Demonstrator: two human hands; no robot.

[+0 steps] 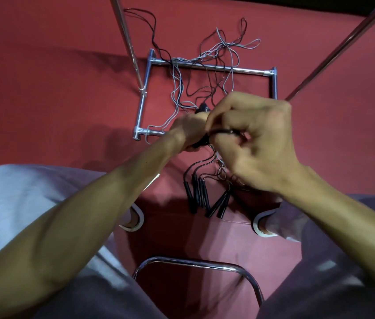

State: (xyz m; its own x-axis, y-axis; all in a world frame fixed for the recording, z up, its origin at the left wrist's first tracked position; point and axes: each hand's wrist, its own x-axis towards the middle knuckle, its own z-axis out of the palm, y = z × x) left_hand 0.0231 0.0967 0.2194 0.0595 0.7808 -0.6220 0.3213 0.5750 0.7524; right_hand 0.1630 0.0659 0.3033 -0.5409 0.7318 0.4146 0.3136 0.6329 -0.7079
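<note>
My left hand (187, 132) is curled round a small black part (201, 141) that joins thin cords. My right hand (254, 139) sits close beside it and pinches a black cord (224, 131) between thumb and fingers. Below both hands hang several black handles (201, 195) on thin black cords, above the red floor (43, 88). A tangle of grey and black cords (207, 72) lies beyond the hands, draped over a silver metal frame (214, 67). What the fingers hide of the black part cannot be seen.
Two slanted metal poles (127, 42) (343, 44) rise from the frame on the left and right. A chrome chair edge (195, 264) curves between my knees. My trouser legs and two white-soled shoes (135, 218) are at the bottom.
</note>
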